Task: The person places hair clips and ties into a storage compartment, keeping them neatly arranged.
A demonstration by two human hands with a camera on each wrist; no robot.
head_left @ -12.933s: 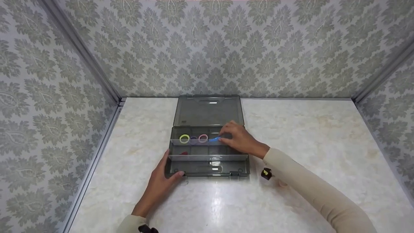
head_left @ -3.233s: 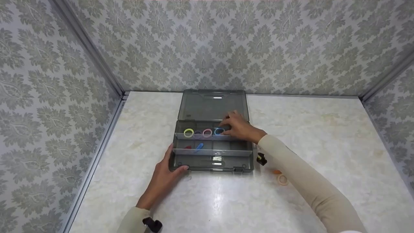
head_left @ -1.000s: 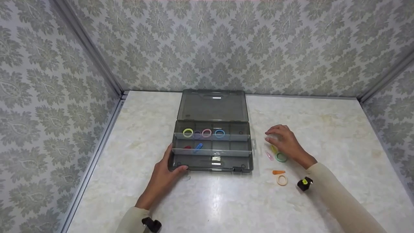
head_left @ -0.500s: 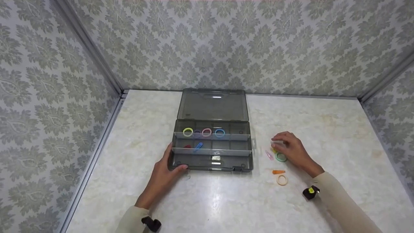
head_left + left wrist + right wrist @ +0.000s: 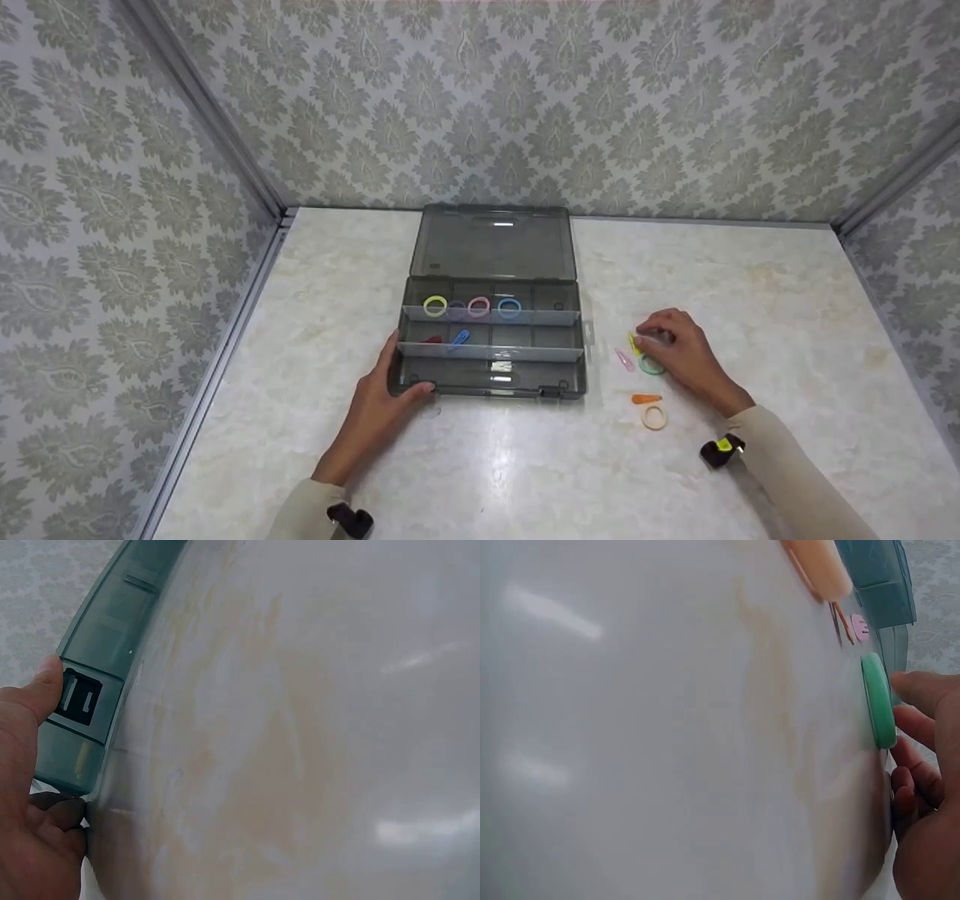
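My left hand grips the near left corner of an open grey-green see-through organizer box, thumb on its front edge. In the left wrist view the thumb lies beside the black latch. My right hand is right of the box, its bent fingers and thumb at a yellow hair clip; I cannot tell whether they pinch it. A green hair tie lies under that hand, close to the fingers in the right wrist view. A pink hair clip lies just left.
Yellow, purple, pink and blue hair ties stand in the box's back row. A red piece and blue hair clip lie in the middle row. Nearer lie an orange hair clip and peach hair tie.
A blue hair clip and then a blue hair tie have gone into the box. The right hand has moved from the box to the loose pieces, shifting slightly right. The left hand keeps its hold.
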